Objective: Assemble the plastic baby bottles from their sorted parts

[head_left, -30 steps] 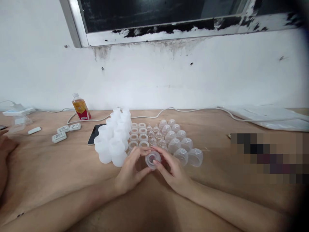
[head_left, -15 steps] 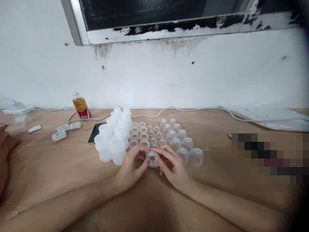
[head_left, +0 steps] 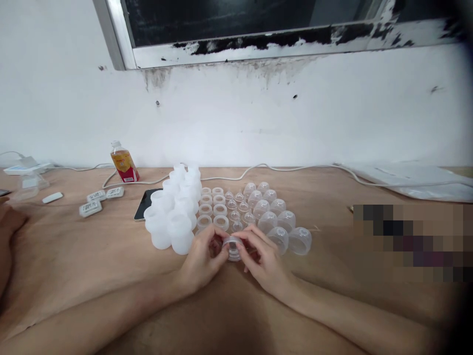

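Note:
Between my left hand and my right hand is a translucent baby bottle collar ring, gripped at both sides by fingers and thumbs. Something clear sits inside it, but I cannot tell whether it is a teat. Just beyond my fingers stand two columns of white collar rings. Clear bottle teats are lined up to their right. Further right come rows of clear domed bottle caps. White translucent baby bottles crowd the left side, close to my left hand.
A dark phone lies partly behind the bottles. A drink bottle stands near the wall, with a white cable along the back. Small labelled boxes lie left. Another person's hand rests at the left edge; a plastic bag lies back right.
Both hands keep hold of the collar ring, which has come slightly lower and tilted a little. The fingers have shifted on its rim. The lined-up parts have not moved.

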Demonstrator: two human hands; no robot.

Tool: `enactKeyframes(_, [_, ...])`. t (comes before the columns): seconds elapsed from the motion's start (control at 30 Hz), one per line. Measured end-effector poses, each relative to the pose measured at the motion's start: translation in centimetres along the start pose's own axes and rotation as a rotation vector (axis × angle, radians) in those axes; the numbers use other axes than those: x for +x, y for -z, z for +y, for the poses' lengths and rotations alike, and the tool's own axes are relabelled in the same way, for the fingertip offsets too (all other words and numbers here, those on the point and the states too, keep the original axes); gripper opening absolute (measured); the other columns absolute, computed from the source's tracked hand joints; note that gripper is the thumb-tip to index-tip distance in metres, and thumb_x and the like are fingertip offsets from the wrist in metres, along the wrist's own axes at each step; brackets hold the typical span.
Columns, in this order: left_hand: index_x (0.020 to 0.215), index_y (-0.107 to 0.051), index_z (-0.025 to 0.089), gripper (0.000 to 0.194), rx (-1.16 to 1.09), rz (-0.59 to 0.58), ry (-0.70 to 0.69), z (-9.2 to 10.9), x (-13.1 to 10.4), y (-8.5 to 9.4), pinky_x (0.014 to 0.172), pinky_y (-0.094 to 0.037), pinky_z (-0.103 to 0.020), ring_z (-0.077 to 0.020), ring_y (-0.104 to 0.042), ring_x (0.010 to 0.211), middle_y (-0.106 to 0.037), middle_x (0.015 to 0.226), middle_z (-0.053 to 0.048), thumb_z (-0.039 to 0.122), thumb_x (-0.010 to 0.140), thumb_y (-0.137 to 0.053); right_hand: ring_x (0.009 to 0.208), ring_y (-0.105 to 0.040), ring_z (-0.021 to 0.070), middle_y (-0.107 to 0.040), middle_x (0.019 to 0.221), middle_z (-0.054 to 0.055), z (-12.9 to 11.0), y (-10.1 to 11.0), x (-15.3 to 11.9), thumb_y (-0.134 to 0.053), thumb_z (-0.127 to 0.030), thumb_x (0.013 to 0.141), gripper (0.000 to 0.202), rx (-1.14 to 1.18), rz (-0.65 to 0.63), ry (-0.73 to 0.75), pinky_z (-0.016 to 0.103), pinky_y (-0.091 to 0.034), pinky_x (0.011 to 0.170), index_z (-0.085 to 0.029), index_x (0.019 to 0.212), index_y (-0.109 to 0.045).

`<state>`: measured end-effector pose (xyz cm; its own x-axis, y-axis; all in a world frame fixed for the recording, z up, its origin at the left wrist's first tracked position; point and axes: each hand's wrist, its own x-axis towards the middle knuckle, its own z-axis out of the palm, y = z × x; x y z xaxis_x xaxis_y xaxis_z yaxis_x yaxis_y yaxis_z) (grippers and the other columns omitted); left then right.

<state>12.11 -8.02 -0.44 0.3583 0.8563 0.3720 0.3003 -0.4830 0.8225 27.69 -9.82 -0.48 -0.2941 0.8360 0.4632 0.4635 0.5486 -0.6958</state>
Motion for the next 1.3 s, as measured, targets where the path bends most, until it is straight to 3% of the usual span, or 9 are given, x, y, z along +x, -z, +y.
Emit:
enactKeyframes(0.27, [0.085, -0.045, 0.017, 0.009, 0.064, -0.039, -0.035, 0.7, -0.37, 0.12, 0.058, -0.039, -0.021, -0.0096, -0.047, 0.063, -0.051, 0.075, 0.0, 0.024, 0.081, -0.042, 0.064, -0.045, 0.0107, -0.043, 0.074, 0.002, -0.08, 0.14, 0.2, -0.038, -0.019, 0.084, 0.013, -0.058, 0.033, 0.048, 0.021, -0.041, 0.053, -0.018, 0.085, -0.051])
enactKeyframes(0.67, [0.079, -0.043, 0.016, 0.005, 0.092, -0.055, -0.098, 0.23, -0.58, 0.01, 0.058, -0.039, -0.022, -0.0105, -0.045, 0.066, -0.048, 0.074, -0.001, 0.013, 0.075, -0.044, 0.065, -0.044, 0.0107, -0.043, 0.078, 0.002, 0.03, 0.01, 0.06, -0.038, -0.011, 0.081, 0.011, -0.065, -0.015, 0.131, 0.022, -0.039, 0.056, -0.017, 0.082, -0.047])
enactKeyframes(0.93, [0.086, -0.044, 0.017, 0.01, 0.042, -0.035, -0.168, 0.63, -0.39, 0.32, 0.066, -0.043, -0.024, -0.0122, -0.047, 0.078, -0.048, 0.085, -0.003, 0.015, 0.077, -0.045, 0.074, -0.045, 0.012, -0.044, 0.088, 0.004, -0.24, 0.14, 0.16, -0.041, -0.011, 0.078, 0.017, -0.006, 0.017, 0.103, 0.021, -0.042, 0.057, -0.019, 0.093, -0.042])
enactKeyframes(1.07, [0.085, -0.043, 0.018, 0.014, 0.021, -0.04, -0.175, 0.4, -0.47, 0.39, 0.065, -0.045, -0.023, -0.0124, -0.047, 0.08, -0.047, 0.086, -0.003, 0.01, 0.074, -0.045, 0.076, -0.044, 0.0124, -0.043, 0.086, 0.003, -0.04, -0.07, 0.04, -0.044, -0.007, 0.071, 0.021, 0.032, 0.053, 0.078, 0.021, -0.043, 0.057, -0.02, 0.087, -0.04])
enactKeyframes(1.3, [0.081, -0.043, 0.018, 0.016, 0.08, -0.057, -0.151, 0.28, -0.27, 0.46, 0.059, -0.044, -0.02, -0.0112, -0.048, 0.073, -0.047, 0.082, -0.002, 0.006, 0.07, -0.043, 0.072, -0.044, 0.012, -0.042, 0.08, 0.002, 0.22, -0.33, -0.04, -0.042, -0.006, 0.071, 0.016, -0.002, 0.049, 0.06, 0.022, -0.042, 0.059, -0.02, 0.08, -0.04])
